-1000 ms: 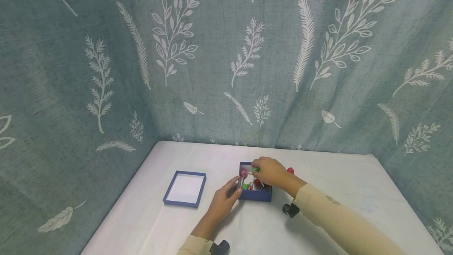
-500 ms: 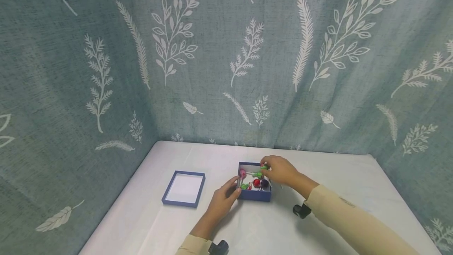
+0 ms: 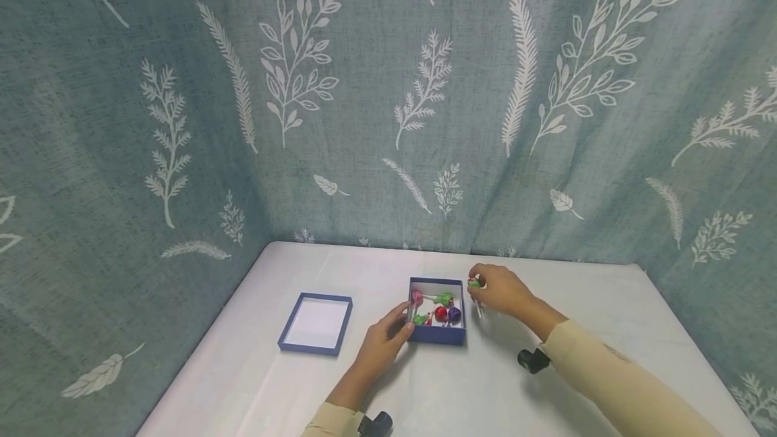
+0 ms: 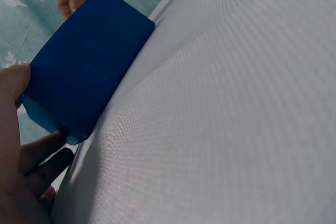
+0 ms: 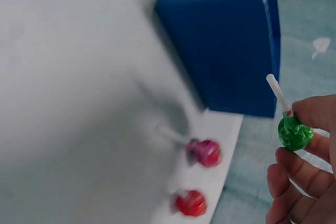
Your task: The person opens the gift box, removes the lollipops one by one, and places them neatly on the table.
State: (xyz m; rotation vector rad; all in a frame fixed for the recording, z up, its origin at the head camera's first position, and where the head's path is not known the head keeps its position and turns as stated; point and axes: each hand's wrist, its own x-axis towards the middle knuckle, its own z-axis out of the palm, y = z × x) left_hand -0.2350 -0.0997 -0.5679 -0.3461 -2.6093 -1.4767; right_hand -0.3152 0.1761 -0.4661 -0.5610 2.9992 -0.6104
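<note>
A small blue open box [image 3: 437, 336] with a white inside stands on the table. My left hand [image 3: 379, 342] holds it at its left end, fingers along the side wall and thumb at the front corner. Inside lie several wrapped lollipops, among them a pink one [image 3: 417, 297], a green one [image 3: 446, 299], a red one [image 3: 440, 314] and a purple one [image 3: 454, 314]. Just right of the box, my right hand [image 3: 502, 290] pinches a green lollipop [image 5: 295, 132] by its wrapped head, white stick free. Beyond the box in the right wrist view lie a pink lollipop [image 5: 206, 152] and a red lollipop [image 5: 191, 203].
A shallow blue-rimmed lid [image 3: 315, 296], white inside, lies on the white-covered table [image 3: 449, 396] left of the box. A grey-green curtain [image 3: 364, 86] with white leaf prints hangs behind and to the left.
My right hand has moved right from over the box to beside it, holding the green lollipop. The lollipops it covered now show. My left hand stays on the box.
</note>
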